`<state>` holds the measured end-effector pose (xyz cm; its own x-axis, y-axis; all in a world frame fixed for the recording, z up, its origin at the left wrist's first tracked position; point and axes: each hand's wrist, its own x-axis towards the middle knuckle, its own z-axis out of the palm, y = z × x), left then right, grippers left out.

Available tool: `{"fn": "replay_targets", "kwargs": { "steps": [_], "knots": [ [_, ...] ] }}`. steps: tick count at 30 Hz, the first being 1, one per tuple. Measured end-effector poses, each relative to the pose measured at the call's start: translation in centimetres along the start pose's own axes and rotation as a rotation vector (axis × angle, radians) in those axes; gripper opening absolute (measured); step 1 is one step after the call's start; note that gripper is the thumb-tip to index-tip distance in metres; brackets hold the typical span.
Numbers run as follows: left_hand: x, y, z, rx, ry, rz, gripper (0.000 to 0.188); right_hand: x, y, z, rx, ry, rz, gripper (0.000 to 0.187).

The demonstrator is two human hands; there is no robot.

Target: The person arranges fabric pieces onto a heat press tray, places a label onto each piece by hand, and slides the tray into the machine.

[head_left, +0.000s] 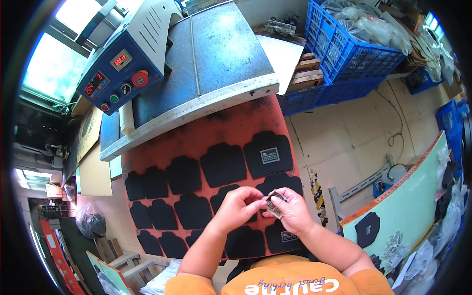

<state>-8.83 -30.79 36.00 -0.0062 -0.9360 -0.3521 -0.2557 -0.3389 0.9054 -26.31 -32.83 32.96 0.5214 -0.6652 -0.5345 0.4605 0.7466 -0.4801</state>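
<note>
Spreading across the upper middle, the machine's blue bed (pixel 226 42) ends in a pale metal rail (pixel 196 114) that overhangs the red surface (pixel 282 118), so the surface sits close in front of it, within the person's reach. The pale-green board (pixel 408 184) stands apart at the right, carrying a black panel (pixel 367 229) of its own. The stacked blue crates (pixel 344 54) are beyond the surface, the upper one heaped with clear plastic bags (pixel 371 29), presumably kept off the floor that way. The control box (pixel 118 73) is perched at the bed's left, its buttons and lit readouts angled toward the person, likely for easy viewing.

Black shaped panels (pixel 222 164) lie flat on the red surface in three rows, mostly side by side, which probably keeps their faces exposed; two at the right bear grey patches (pixel 270 156).

The right hand (pixel 295 212) has its grip closed on a small label (pixel 274 212) above the panels, the thumb pressed over it, a hold that seems suited to something thin. The left hand (pixel 236 209) has its fingertips bunched at the label's edge; I cannot tell whether that grip pinches it.
</note>
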Motion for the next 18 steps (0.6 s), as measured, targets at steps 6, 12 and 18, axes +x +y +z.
{"fn": "replay_targets", "kwargs": {
  "steps": [6,12,18],
  "knots": [
    [-2.1,-1.8,-0.5,-0.252,0.14,-0.002,0.007,0.6,1.9,1.6,0.02,-0.042,0.034,0.01],
    [1.9,-1.5,-7.4,-0.008,0.271,-0.133,0.005,2.3,1.8,2.7,-0.049,-0.049,0.119,0.015],
    [6.5,-2.1,-11.0,0.428,0.176,-0.091,0.013,4.3,1.5,4.5,-0.014,-0.048,0.1,0.019]
  ]
}}
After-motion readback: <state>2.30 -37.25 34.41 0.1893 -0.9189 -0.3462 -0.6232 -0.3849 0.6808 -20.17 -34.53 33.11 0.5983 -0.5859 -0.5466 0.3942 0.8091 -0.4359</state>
